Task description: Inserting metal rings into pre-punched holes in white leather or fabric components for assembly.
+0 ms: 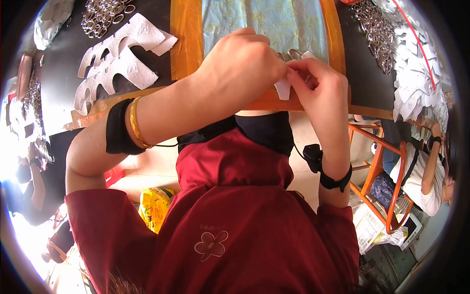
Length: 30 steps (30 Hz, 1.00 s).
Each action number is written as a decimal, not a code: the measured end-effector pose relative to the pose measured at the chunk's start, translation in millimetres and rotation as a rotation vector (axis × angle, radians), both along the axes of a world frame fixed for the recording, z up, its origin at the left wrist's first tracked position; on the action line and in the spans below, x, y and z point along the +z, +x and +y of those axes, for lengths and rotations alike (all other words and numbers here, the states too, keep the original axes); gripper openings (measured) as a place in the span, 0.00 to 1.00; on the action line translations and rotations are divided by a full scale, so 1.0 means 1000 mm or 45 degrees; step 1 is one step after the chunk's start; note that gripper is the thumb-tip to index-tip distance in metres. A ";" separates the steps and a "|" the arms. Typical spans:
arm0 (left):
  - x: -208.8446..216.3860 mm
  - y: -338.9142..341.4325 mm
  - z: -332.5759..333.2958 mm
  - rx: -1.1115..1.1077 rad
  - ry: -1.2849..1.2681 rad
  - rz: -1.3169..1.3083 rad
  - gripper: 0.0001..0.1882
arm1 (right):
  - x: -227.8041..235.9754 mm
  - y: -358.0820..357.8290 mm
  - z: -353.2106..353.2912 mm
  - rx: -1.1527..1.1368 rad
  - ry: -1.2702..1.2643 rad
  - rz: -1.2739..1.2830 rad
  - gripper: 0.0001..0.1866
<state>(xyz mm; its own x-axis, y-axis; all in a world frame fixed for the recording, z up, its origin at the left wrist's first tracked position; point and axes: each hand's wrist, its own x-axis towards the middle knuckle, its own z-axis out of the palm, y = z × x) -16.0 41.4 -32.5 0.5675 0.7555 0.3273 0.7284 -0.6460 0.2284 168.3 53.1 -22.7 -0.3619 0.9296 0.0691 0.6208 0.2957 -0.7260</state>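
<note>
My left hand is curled closed over the blue work mat, its back turned up and its fingertips hidden. Right beside it, my right hand pinches a small white piece between thumb and forefinger. The tapered end of that piece hangs down between the two hands. A metal ring shows just behind the fingertips. What my left fingers hold is hidden by the hand itself.
The blue mat is edged with orange-brown tape. White scalloped cut-outs and metal rings lie left. More rings and white pieces are heaped right. Other people sit at both sides, one near an orange stool.
</note>
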 end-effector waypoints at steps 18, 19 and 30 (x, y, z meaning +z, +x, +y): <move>0.012 -0.005 -0.009 -0.083 -0.146 0.012 0.11 | -0.001 0.007 0.022 0.022 -0.144 -0.048 0.08; 0.011 -0.005 -0.012 -0.067 -0.093 0.041 0.13 | 0.001 0.006 0.025 0.083 -0.153 -0.067 0.08; 0.008 0.003 -0.016 -0.028 -0.045 0.109 0.17 | 0.026 -0.004 0.043 0.265 -0.542 -0.226 0.09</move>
